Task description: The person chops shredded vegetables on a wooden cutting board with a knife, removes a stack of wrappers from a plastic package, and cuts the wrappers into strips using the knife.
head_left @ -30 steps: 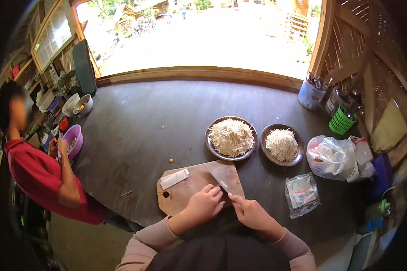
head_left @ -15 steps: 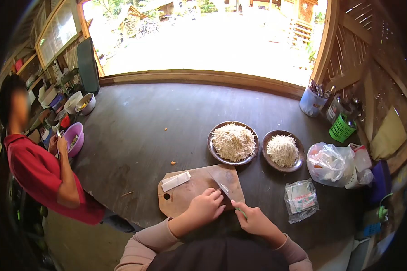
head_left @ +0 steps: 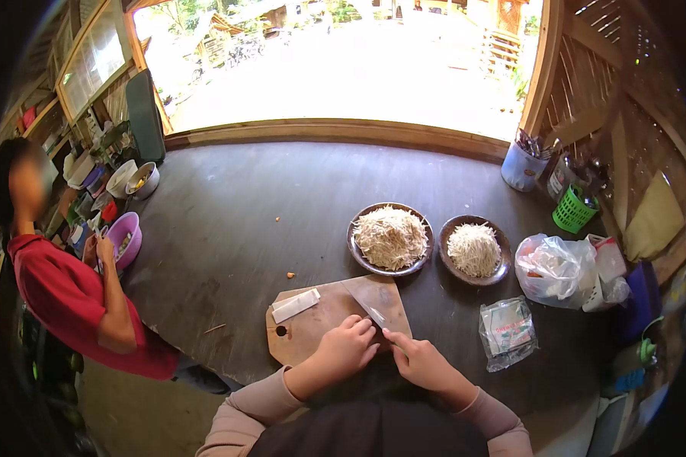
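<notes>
My right hand [head_left: 421, 361] grips a knife [head_left: 364, 303] whose blade points away and to the left over the wooden cutting board [head_left: 312, 324]. Close beside the blade, my left hand [head_left: 346, 347] rests on the board with its fingers curled; whatever lies under them is hidden. Two pale white slabs [head_left: 296, 305] lie together at the board's upper left, near its hole. Just beyond the board stands a dark round bowl [head_left: 352, 247] heaped with whitish shreds [head_left: 391, 236]. To its right is a smaller dark bowl [head_left: 503, 273] with a lower pile of similar shreds [head_left: 474, 249].
A clear plastic packet [head_left: 508, 333] and a filled plastic bag [head_left: 555, 270] lie at right. Behind them stand a green basket [head_left: 575, 209] and a utensil bucket [head_left: 523, 169]. At left, a person in a red shirt [head_left: 76, 305] works by a purple bowl [head_left: 132, 244].
The knife and my right hand have shifted slightly left, and the green handle is now covered by my fingers. My left hand stays in nearly the same place. The camera view has tilted a little.
</notes>
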The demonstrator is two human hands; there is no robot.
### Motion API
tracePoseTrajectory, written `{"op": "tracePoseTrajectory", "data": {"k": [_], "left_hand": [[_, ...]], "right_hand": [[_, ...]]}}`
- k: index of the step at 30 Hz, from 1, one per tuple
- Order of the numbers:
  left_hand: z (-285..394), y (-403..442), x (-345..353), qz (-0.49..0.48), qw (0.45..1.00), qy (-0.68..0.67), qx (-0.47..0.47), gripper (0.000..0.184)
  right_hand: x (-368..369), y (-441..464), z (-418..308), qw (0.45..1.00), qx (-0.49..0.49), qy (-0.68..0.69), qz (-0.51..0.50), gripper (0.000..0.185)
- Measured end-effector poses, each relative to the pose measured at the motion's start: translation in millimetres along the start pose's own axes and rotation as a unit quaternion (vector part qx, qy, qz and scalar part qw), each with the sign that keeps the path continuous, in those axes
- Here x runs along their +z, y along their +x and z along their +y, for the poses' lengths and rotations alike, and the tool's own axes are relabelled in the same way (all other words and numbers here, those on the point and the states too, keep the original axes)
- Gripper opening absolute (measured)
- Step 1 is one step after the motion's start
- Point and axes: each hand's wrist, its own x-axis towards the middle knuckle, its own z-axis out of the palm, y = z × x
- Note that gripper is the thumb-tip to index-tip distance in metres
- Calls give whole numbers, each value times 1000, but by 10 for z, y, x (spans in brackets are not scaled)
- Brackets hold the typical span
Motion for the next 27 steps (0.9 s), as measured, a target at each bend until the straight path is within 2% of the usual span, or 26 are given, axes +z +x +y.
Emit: {"op": "tracePoseTrajectory", "data": {"k": [7,9,12,16,19,24,27], "left_hand": [[-33,-33,73,27,999,9,14,33],[-5,-8,22,7,1000,-7,0,32],[-30,-12,48,20,1000,-3,2,31],[-39,-14,66,22,1000,9,13,30],[-2,-7,45,22,1000,-7,3,30],[-38,-21,73,23,1000,3,0,31],[3,-19,29,32,999,4,0,30]], "right_hand": [[-23,-79,-16,999,38,33,-19,36],[23,0,-10,999,-29,-25,13,37],[-65,-63,-97,1000,4,2,-15,38],[-26,-66,-2,999,-9,38,4,38],[1,-33,-11,999,-37,-29,17,38],[-69,-108,-44,999,29,29,-18,37],[-63,-38,-74,999,18,25,-10,37]]}}
